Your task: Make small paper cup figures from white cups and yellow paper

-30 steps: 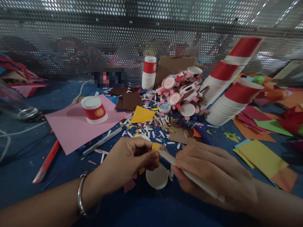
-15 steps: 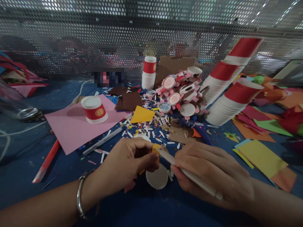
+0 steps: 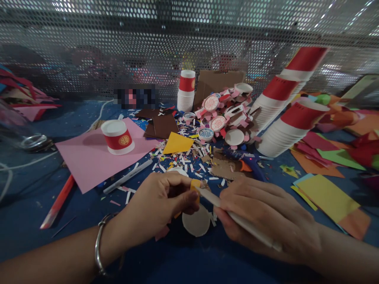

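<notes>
One yellow strip | pinched between left fingers | white stick gripped in right fingers (tip at strip)

Table: dim overall, darkest at 6 o'clock.
Mesh: light filters through its holes at 12 o'clock; bright streaks glare at 2 o'clock; shapes behind it are indistinct.
Cup: at 9 o'clock, its soft shadow falls leftward over the pink sheet.
Left hand: dark under its curled fingers.
Bracelet: glints near 8 o'clock.
Jar: smeared at the 9 o'clock edge, its rim catching light.
Pixel block: coarse squares at 10 o'clock.
Stacks: slanted by wide-angle distortion toward 2 o'clock.
</notes>
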`<action>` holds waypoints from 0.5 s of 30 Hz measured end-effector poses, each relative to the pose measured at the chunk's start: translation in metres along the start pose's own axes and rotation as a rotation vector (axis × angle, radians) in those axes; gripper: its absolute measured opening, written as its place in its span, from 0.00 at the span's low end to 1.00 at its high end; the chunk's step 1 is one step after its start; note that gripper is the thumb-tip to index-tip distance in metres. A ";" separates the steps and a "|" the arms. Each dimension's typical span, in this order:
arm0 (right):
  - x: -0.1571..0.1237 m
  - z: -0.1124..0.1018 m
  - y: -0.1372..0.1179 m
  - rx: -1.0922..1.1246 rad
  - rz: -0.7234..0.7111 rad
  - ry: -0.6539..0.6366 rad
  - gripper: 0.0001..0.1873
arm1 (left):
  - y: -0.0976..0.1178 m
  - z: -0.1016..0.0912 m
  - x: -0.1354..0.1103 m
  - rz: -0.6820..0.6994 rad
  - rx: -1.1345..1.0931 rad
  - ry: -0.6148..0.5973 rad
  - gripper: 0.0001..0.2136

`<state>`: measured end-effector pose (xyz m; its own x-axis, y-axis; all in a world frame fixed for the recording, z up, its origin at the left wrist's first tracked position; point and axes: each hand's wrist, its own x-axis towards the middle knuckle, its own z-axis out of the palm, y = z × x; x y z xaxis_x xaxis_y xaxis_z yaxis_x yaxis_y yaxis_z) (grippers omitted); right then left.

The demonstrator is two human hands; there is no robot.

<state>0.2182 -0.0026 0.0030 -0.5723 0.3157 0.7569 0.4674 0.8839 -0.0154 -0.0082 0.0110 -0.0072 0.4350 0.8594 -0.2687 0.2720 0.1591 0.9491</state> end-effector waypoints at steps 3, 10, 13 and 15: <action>0.000 0.000 0.001 -0.008 0.019 0.011 0.05 | 0.001 0.000 -0.001 -0.009 0.001 0.008 0.12; -0.001 0.001 0.003 -0.007 0.010 0.008 0.05 | 0.000 0.001 -0.001 -0.028 -0.032 0.018 0.11; -0.001 0.001 0.002 -0.017 0.013 0.025 0.06 | 0.000 0.000 0.000 -0.025 -0.033 0.007 0.11; -0.001 0.001 0.002 -0.015 0.011 0.025 0.07 | 0.000 0.000 0.001 -0.022 -0.035 -0.003 0.11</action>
<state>0.2192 -0.0012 0.0018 -0.5500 0.3169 0.7727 0.4840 0.8749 -0.0143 -0.0080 0.0116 -0.0078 0.4321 0.8538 -0.2903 0.2513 0.1952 0.9480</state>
